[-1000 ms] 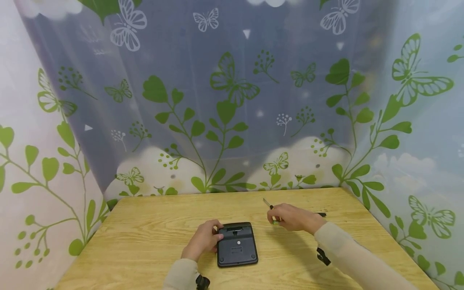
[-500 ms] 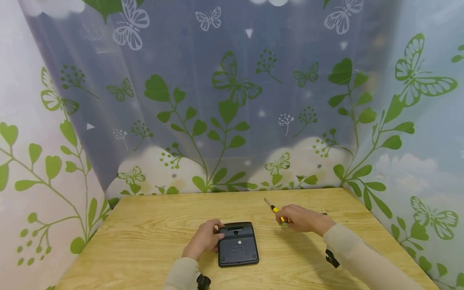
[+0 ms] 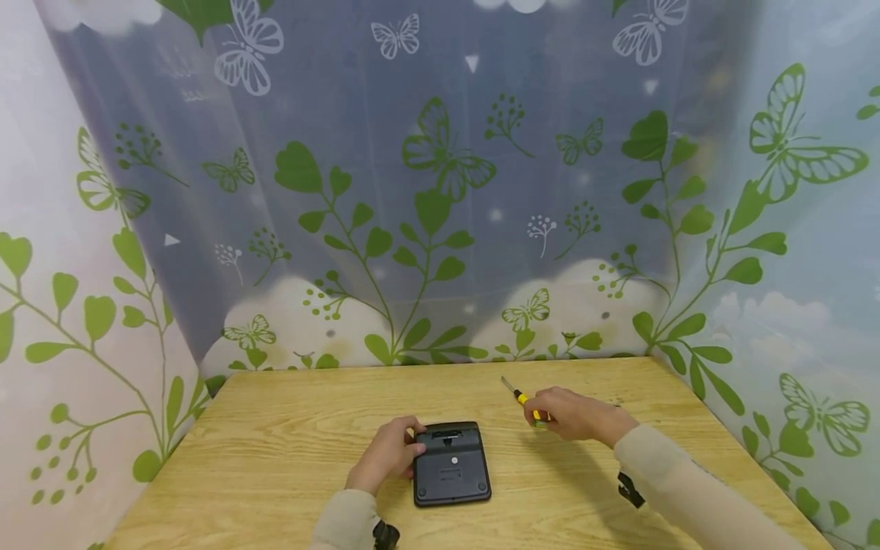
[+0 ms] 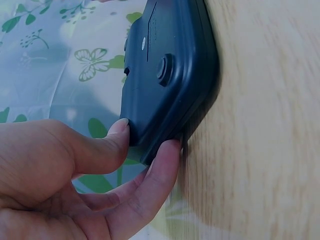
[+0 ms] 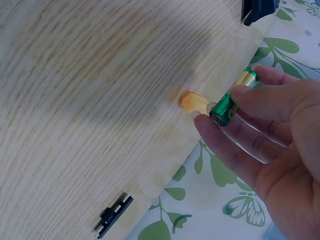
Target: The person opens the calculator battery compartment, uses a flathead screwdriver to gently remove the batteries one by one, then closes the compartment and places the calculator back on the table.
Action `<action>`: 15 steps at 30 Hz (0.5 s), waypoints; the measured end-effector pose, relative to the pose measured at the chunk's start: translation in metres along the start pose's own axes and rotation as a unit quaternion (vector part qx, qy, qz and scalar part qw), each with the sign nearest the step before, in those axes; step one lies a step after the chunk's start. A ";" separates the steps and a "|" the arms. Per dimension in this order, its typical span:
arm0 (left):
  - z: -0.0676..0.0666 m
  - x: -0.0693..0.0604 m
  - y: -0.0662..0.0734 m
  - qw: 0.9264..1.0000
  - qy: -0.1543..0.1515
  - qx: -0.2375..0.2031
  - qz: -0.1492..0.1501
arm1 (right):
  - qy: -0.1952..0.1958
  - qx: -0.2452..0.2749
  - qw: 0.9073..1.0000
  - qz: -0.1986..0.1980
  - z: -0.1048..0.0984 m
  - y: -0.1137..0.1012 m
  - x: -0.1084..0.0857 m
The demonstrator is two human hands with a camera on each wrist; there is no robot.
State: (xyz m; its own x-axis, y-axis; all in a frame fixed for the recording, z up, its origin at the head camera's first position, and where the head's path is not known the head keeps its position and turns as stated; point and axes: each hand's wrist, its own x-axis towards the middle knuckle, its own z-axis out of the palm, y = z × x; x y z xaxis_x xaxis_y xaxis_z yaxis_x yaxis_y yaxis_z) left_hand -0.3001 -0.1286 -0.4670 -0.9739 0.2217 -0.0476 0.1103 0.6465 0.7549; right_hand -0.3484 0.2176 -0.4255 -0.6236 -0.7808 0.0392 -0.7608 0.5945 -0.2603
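Pinching the near-left edge region of a black device (image 3: 451,467), the left hand (image 3: 387,452) has its thumb on the upturned back and its fingers against the side. The device lies face down on the wooden surface (image 3: 275,443), in front of the person. The right hand (image 3: 574,414), well apart from it to the right, holds a small green battery (image 5: 226,108) between thumb and fingers. A yellow-handled screwdriver (image 3: 522,398) shows beside and behind those fingers; whether they touch it, I cannot tell.

As for progress, the slot (image 3: 447,434) near the device's far end looks uncovered, and a thin black piece (image 5: 114,215) on the surface is probably its cover, so the opening-up seems done. The battery is clear of the device; a single moment does not settle whether it is on its way in or out. The slot is too small in view to say if anything sits inside. Closing it up, if that belongs to the work, appears not yet done.
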 end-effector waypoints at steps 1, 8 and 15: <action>0.000 0.000 0.000 1.000 0.000 0.001 0.000 | 0.000 -0.001 1.000 0.000 0.000 0.000 0.000; -0.001 0.001 0.001 1.000 0.000 0.002 0.004 | 0.001 -0.015 1.000 0.004 0.000 0.003 -0.004; 0.000 0.003 0.001 1.000 0.004 -0.003 0.005 | 0.008 -0.012 1.000 -0.001 -0.002 0.005 -0.007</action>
State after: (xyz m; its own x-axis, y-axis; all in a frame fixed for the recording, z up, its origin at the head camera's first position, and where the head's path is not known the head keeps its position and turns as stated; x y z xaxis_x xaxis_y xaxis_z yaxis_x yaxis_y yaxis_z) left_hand -0.3026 -0.1278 -0.4662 -0.9741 0.2233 -0.0347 0.1195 0.6393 0.7596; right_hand -0.3484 0.2264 -0.4249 -0.6249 -0.7788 0.0544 -0.7659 0.5980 -0.2363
